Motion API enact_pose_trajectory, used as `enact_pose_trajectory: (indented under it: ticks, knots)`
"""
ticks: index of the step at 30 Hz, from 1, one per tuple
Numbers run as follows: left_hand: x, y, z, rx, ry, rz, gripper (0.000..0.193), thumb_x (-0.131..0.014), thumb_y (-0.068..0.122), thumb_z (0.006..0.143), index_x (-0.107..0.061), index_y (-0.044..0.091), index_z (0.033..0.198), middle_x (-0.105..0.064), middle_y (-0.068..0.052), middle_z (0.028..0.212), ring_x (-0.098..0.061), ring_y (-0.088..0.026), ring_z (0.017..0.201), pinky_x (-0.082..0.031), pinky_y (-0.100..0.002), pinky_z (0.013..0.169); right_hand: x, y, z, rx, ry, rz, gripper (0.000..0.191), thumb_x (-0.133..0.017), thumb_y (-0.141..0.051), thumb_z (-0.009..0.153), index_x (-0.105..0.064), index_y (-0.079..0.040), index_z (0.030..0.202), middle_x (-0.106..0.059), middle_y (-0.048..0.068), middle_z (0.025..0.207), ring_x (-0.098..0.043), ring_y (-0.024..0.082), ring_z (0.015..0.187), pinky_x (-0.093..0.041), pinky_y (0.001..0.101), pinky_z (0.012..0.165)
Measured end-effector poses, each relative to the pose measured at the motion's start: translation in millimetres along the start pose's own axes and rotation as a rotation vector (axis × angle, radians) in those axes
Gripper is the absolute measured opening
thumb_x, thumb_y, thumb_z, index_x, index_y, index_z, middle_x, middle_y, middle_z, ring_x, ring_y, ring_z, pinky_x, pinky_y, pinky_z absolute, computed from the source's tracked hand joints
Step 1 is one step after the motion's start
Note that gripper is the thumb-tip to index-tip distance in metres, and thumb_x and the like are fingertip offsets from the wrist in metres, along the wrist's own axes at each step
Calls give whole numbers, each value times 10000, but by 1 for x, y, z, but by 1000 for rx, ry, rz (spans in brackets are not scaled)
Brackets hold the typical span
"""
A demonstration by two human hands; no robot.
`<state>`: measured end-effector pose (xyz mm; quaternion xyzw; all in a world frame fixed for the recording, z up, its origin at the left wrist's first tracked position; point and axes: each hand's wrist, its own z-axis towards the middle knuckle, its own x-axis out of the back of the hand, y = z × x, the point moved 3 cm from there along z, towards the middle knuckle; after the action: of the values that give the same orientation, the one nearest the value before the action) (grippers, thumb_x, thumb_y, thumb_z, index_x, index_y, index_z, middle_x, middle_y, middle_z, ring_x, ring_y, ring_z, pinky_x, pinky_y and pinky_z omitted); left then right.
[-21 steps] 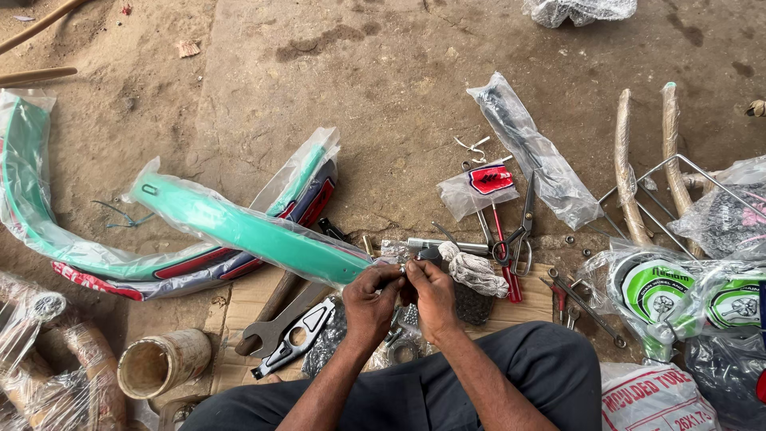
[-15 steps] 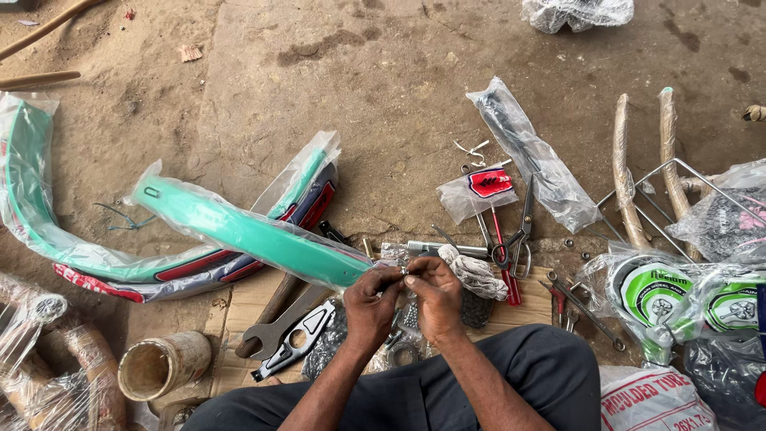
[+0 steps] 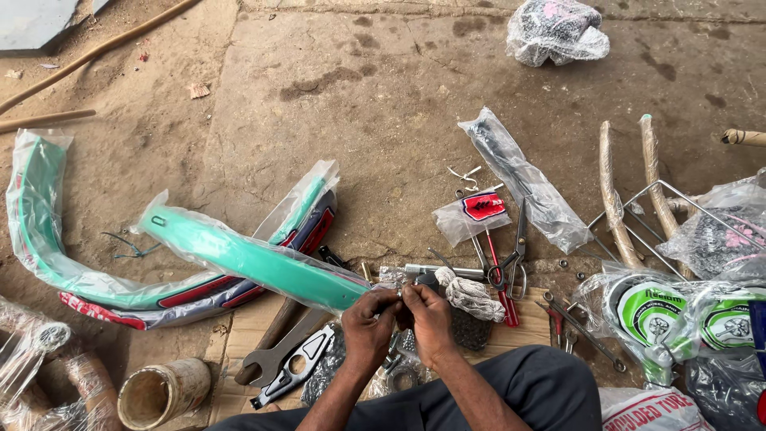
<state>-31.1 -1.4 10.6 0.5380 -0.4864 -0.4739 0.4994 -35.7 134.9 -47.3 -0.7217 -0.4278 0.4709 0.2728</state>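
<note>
Both hands meet over the lap — left hand (image 3: 369,322) and right hand (image 3: 428,318), fingertips pinching one small metal part (image 3: 401,293) between them. The wrapped green mudguard (image 3: 247,262) ends just beside the left hand — scissors (image 3: 515,259) lie near the right.

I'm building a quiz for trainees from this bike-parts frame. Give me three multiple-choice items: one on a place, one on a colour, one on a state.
1. Where do the scissors lie?
A. right of the hands
B. inside the tin can
C. on the mudguard

2. What colour is the wrapped mudguard nearest the hands?
A. yellow
B. teal green
C. white

3. How do the left hand and right hand stand?
A. far apart
B. flat on the ground
C. together, pinching a small part

Answers: 1 A, they rest by the red-handled pliers; 2 B, seen through plastic; 3 C, fingertips meet.
</note>
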Motion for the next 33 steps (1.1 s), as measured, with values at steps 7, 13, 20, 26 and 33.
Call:
enact_pose_trajectory:
  ticks: [7,13,20,26,33]
  knots:
    - [5,-1,4,-130,0,164,85,-702,-29,877,-751,-13,946,-779,-107,928,-780,-175,795,-637,-289,690,-2,-9,0,65,-64,-25,181,-721,-150,915,-682,-46,1058,-687,61,912,-663,146,827,-579,337,753]
    - [-4,-9,2,-270,-81,182,79,-679,-7,886,-736,4,940,-751,-105,972,-778,-192,831,-646,-309,733,-2,-9,-3,-58,-45,23,378,-646,-419,956,-662,-49,1031,-664,84,928,-661,205,852,-580,413,800]
    - [4,2,6,-64,-8,249,81,-693,21,865,-737,-7,927,-759,-119,883,-765,-168,741,-629,-308,681,-4,-6,-2,72,-29,-242,318,-686,-349,914,-750,-72,1057,-703,46,826,-632,158,741,-534,337,670]
    - [1,8,6,252,-45,80,291,-753,53,809,-694,76,1093,-767,-94,957,-765,-161,812,-649,-289,723,3,0,1,-112,81,57,215,-711,-276,905,-720,-73,974,-673,25,744,-594,151,633,-491,304,564]
    - [1,16,-1,-76,18,159,177,-762,69,841,-795,-31,984,-732,-104,964,-739,-198,822,-604,-342,723,-3,5,-7,-278,19,342,193,-646,-311,969,-711,-131,996,-662,-13,796,-598,127,671,-459,293,575]
